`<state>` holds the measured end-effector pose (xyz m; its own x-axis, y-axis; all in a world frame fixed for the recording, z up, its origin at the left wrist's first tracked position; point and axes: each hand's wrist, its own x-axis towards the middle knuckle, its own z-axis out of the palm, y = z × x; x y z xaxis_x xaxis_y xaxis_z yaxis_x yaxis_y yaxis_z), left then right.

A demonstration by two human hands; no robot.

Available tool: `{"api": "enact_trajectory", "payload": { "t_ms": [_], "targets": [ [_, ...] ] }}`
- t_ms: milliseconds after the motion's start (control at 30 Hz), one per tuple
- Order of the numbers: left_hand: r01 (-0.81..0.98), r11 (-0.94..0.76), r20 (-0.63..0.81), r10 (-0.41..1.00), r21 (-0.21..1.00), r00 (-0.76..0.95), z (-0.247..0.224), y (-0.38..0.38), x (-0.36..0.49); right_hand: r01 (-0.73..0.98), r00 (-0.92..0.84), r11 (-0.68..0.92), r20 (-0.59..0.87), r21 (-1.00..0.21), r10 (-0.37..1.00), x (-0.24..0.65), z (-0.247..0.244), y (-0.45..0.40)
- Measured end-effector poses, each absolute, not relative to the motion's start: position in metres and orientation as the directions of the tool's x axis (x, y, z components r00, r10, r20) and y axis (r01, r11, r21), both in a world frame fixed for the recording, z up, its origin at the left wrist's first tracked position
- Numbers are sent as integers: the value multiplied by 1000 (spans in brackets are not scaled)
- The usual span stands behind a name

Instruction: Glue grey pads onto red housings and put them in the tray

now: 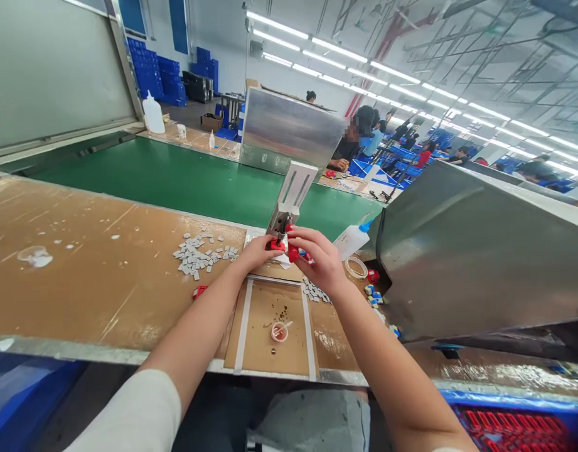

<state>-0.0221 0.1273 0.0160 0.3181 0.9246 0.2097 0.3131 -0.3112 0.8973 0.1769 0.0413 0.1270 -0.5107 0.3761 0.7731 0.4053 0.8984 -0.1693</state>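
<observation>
A metal toggle clamp [282,221] on a slotted upright bracket [297,182] stands in front of me. My right hand [321,258] is closed around the clamp's red handle [293,252]. Beneath the clamp's tip lies a small red plastic part [277,245], pinched at its edge by the fingers of my left hand [256,253]. Loose grey rectangular pieces [194,254] lie in a pile left of my left hand, and more grey pieces [315,292] are below my right wrist. A small cup [279,332] with reddish contents sits nearer me on taped cardboard [258,351].
A blue-capped bottle [352,242] and a tape roll [356,268] are right of my hand. Beyond the wooden bench [81,251] runs a green conveyor belt [185,176]. Metal panels [289,132] stand behind and at right. A co-worker [352,141] sits across the belt.
</observation>
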Motion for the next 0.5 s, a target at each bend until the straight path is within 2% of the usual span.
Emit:
{"api": "enact_trajectory", "payload": {
  "t_ms": [200,500],
  "targets": [
    [333,-305,202,929,892,311,16,125,-21,416,-485,902,810,-119,331,187,82,42],
    [326,-309,208,928,893,310,16,125,-23,417,-450,905,845,-86,288,189,90,40]
  ]
}}
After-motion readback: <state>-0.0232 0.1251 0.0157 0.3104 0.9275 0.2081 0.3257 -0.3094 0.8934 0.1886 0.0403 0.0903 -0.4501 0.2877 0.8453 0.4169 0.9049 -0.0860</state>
